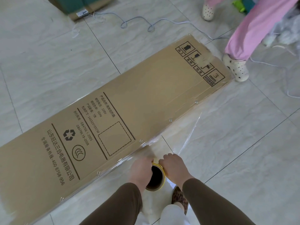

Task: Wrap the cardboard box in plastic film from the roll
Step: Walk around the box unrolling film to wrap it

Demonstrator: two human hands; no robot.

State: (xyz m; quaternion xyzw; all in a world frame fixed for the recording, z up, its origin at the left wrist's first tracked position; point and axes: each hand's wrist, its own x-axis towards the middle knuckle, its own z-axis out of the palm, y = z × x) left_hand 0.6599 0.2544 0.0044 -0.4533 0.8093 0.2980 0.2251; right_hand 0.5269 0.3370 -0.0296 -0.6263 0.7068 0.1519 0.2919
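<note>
Both hands, left and right, clamped around a roll of plastic film beside a long cardboard box lying flat on the pale tiled floor, film sheet stretched over tiles, white cable looping beyond, bystander's pink trousers at the box's far end.

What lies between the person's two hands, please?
In the head view, the film roll stands end-on between the left hand and right hand, both gripping it beside the cardboard box.

Matt cardboard box, glossy clear film, polished floor tiles
</note>
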